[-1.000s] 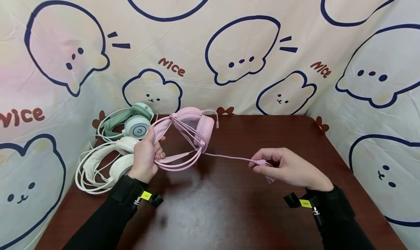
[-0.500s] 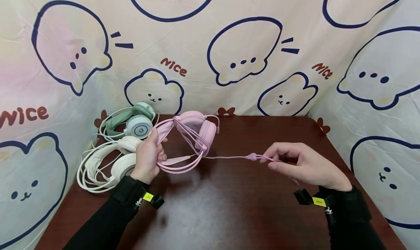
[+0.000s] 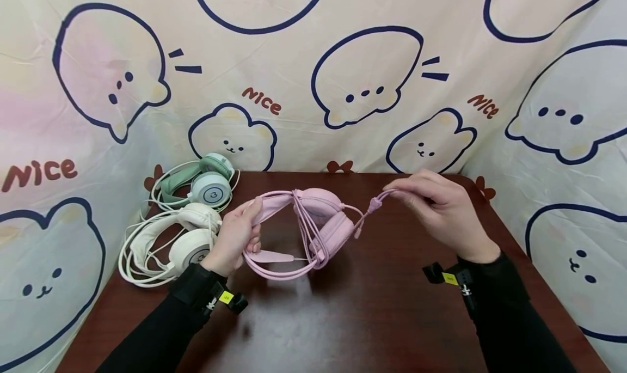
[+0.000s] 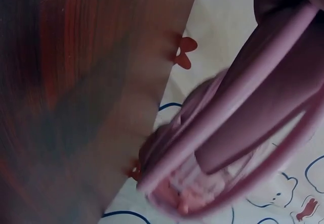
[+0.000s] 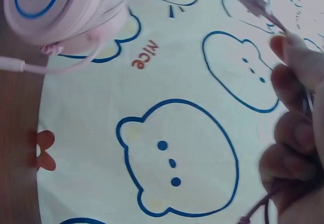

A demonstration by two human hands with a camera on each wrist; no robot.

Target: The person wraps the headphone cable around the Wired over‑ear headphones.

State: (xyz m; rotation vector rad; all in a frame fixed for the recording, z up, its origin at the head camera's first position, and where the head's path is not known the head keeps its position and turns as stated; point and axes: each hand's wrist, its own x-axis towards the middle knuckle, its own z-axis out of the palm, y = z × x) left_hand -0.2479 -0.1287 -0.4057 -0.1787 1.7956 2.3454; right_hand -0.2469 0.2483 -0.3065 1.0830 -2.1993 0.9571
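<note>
While the left hand [image 3: 237, 237] grips the pink headphones [image 3: 313, 226], the right hand [image 3: 438, 207] pinches their cord [image 3: 373, 204]. A hard pull might tangle it.

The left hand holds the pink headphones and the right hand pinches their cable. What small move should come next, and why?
Probably carry the right hand over the ear cups for one more turn of the pink cable. Several loops already lie round the pink headphones, the left hand grips the headband to steady them, and only a short free length runs from the cups to the right fingers.
</note>
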